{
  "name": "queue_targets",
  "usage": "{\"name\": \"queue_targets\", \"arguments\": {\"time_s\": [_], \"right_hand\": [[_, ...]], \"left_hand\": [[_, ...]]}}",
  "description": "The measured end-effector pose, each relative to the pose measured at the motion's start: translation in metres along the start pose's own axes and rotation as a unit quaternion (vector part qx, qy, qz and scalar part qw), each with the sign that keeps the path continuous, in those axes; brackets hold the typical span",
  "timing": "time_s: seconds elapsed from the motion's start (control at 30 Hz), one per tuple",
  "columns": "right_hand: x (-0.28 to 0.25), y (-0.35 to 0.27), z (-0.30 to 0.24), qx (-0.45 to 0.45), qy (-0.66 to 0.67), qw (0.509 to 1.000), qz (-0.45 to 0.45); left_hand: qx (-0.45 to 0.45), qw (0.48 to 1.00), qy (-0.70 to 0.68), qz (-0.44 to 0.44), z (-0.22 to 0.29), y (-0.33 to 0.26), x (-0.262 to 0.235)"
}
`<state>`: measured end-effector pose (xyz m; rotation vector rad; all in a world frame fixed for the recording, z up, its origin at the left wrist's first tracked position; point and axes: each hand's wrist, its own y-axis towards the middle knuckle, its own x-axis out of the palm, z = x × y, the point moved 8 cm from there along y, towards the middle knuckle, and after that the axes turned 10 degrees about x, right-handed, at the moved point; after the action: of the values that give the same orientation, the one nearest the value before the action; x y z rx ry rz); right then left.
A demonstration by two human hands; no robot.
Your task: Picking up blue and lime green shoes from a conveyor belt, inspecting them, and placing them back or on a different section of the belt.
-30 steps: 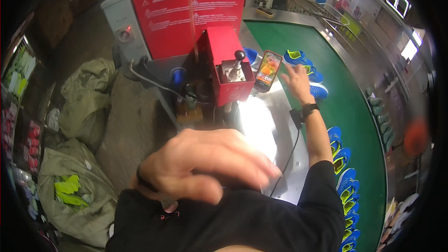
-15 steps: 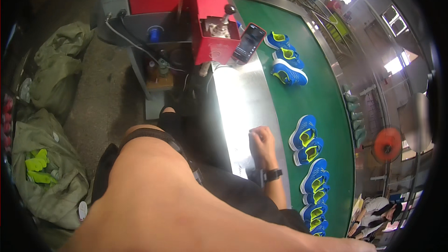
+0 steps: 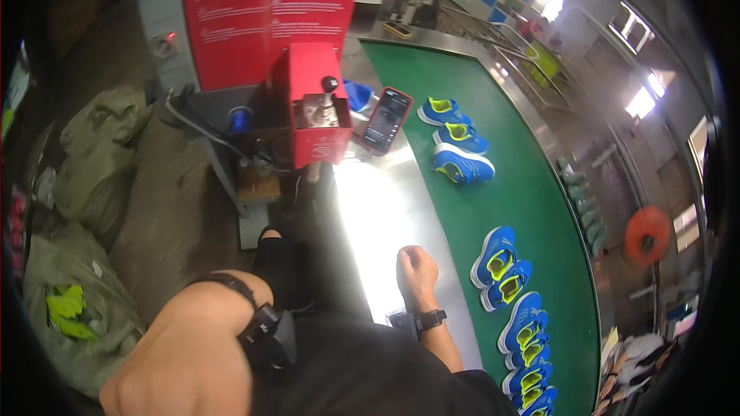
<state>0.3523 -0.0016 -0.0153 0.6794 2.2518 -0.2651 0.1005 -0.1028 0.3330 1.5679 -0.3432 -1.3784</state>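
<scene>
A worker sits at a shiny steel bench (image 3: 385, 216) beside a green conveyor belt (image 3: 532, 208) carrying blue-and-yellow sports shoes (image 3: 493, 256). The right hand (image 3: 416, 270), wristwatch below it, rests clenched and empty on the steel, just beside the belt edge. The left hand (image 3: 185, 370) is raised close to the camera; whether it grips anything cannot be told. A red-cased smartphone (image 3: 387, 119) leans by the red machine head (image 3: 316, 115); a careless reach toward the 3 far shoes could likely knock it flat.

Right hand (image 3: 416, 270) loosely fisted; left hand (image 3: 181, 370) raised close, empty.
</scene>
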Motion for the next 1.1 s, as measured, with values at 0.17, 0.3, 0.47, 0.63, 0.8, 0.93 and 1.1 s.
{"name": "queue_targets", "arguments": {"time_s": [0.17, 0.3, 0.47, 0.63, 0.8, 0.93, 1.1], "right_hand": [[-0.003, 0.003, -0.010, -0.036, 0.012, 0.999, 0.005], [-0.010, -0.001, -0.008, -0.053, 0.011, 0.998, 0.008], [-0.007, 0.007, 0.001, -0.051, 0.056, 0.997, -0.004], [0.003, 0.012, 0.006, -0.027, 0.027, 0.998, -0.041], [0.001, 0.004, 0.000, -0.056, 0.059, 0.997, -0.018], [-0.008, 0.010, -0.003, -0.053, 0.049, 0.996, 0.043], [-0.016, 0.005, -0.015, -0.078, 0.057, 0.995, -0.008]], "left_hand": [[0.071, 0.989, -0.130, 0.027, 0.019, -0.007, -0.023], [0.147, 0.937, -0.316, 0.040, 0.020, -0.005, -0.052], [0.199, 0.915, -0.307, 0.171, -0.058, -0.017, -0.074], [0.127, 0.893, -0.423, 0.086, -0.074, -0.010, -0.027], [0.094, 0.872, -0.478, 0.049, -0.080, -0.002, -0.013], [0.072, 0.857, -0.510, 0.031, -0.089, 0.000, -0.008], [0.037, 0.819, -0.573, -0.007, -0.100, 0.009, 0.001]]}}
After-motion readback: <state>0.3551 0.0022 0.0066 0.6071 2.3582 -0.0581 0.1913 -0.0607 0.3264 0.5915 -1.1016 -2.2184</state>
